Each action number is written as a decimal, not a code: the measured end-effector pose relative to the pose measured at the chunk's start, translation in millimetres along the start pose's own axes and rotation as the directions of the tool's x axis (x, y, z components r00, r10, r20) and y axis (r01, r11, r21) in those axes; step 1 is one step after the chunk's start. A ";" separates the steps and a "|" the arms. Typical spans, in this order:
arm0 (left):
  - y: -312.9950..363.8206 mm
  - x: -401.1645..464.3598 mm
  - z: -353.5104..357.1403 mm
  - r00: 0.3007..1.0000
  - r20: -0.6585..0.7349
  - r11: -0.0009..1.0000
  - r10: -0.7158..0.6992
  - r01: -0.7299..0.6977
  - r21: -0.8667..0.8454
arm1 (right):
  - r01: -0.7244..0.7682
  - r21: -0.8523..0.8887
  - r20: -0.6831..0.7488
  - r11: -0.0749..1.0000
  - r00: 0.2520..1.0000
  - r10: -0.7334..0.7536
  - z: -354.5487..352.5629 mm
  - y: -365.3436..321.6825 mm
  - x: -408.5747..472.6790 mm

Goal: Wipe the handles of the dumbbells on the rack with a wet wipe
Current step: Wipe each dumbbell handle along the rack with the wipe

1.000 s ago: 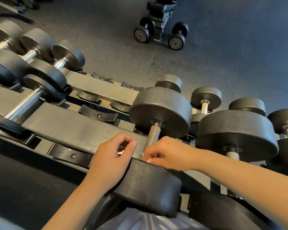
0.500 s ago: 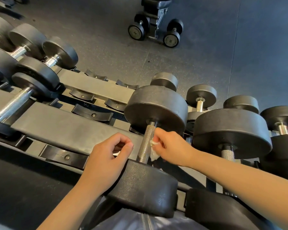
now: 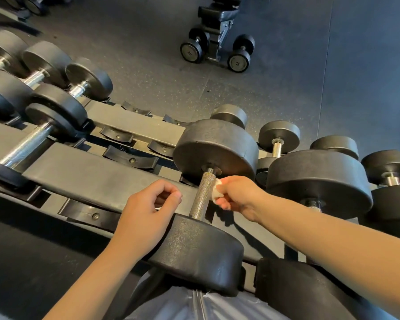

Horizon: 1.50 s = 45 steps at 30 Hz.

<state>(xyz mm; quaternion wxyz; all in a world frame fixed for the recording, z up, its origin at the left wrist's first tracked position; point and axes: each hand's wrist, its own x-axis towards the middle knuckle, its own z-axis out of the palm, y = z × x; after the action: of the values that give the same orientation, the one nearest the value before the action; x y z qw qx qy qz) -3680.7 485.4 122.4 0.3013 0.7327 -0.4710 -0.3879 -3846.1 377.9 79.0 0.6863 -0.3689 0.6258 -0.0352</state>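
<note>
A big black dumbbell lies on the rack (image 3: 97, 179) in front of me, its knurled steel handle (image 3: 202, 196) running between a far head (image 3: 215, 148) and a near head (image 3: 196, 252). My right hand (image 3: 237, 196) pinches a small bunched white wet wipe (image 3: 216, 191) and holds it against the right side of the handle, near its upper half. My left hand (image 3: 146, 214) hangs just left of the handle over the near head, fingers loosely curled, with nothing visible in it.
More black dumbbells fill the rack at the right (image 3: 319, 181) and upper left (image 3: 56, 107). Several saddles (image 3: 129, 158) in the middle of the rack hold nothing. A bench with two dumbbells (image 3: 217, 49) stands on the dark rubber floor beyond.
My right hand has slid the wipe from the lower end of the handle up along its right side toward the far head. The left hand has stayed beside the handle.
</note>
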 end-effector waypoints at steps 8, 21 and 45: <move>-3.5 0.8 0.5 1.000 -0.025 0.999 -0.003 0.004 0.035 | 0.314 -0.678 0.456 0.664 0.889 0.045 -0.8 14.2 -20.4; 1.0 -4.1 6.4 0.991 -0.134 0.991 -0.025 0.042 0.124 | 0.498 -0.707 0.331 0.502 0.861 -0.387 -21.6 -5.1 -16.1; -216.1 -24.8 -282.4 0.924 -0.372 0.991 -0.086 0.041 -0.126 | 0.414 -0.898 0.283 0.152 0.805 -0.521 298.4 -130.7 2.1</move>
<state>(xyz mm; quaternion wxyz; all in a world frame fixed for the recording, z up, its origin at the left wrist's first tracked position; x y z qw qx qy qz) -3347.8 610.8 101.3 0.4152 0.7897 -0.3571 -0.2765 -3527.5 420.0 132.7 0.2682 -0.8644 0.4125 0.1033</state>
